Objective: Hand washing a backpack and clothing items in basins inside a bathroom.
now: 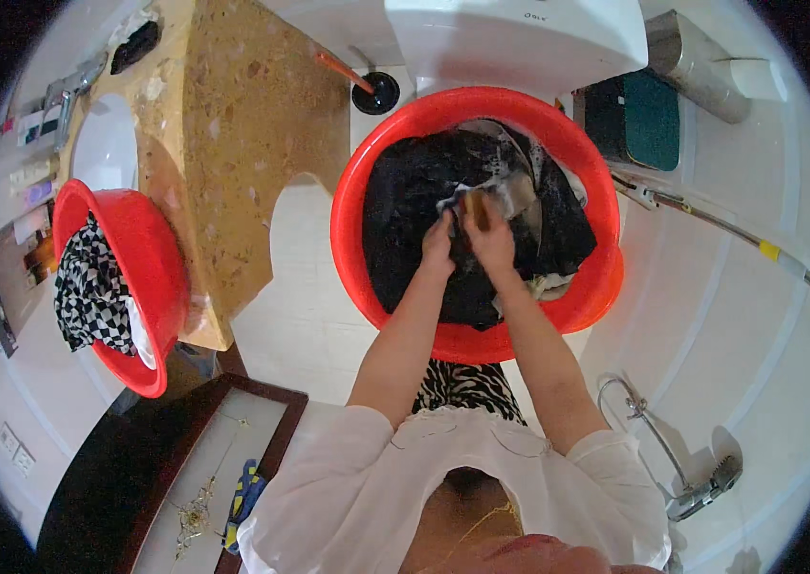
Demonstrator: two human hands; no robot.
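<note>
A large red plastic basin (pixel 346 215) stands on the floor before me. Black wet clothes (pixel 408 179) fill it, streaked with white suds, and a pale greyish piece of cloth (pixel 517 194) shows among them. My right hand (pixel 489 240) grips a small brown block (pixel 475 208), too blurred to tell whether it is a scrubbing brush or a bar of soap. Close beside it, my left hand (pixel 439 245) pinches a foamy fold of the clothes; its fingertips are partly hidden.
Left of me, a second red basin (pixel 154 251) with checkered cloth (pixel 89 287) tilts on a stone washbasin counter (pixel 261 93). A plunger (pixel 375 93) stands near the white toilet (pixel 512 43). At right are a dark green-lidded bin (pixel 651 122), a mop pole (pixel 720 226) and a shower head (pixel 724 473).
</note>
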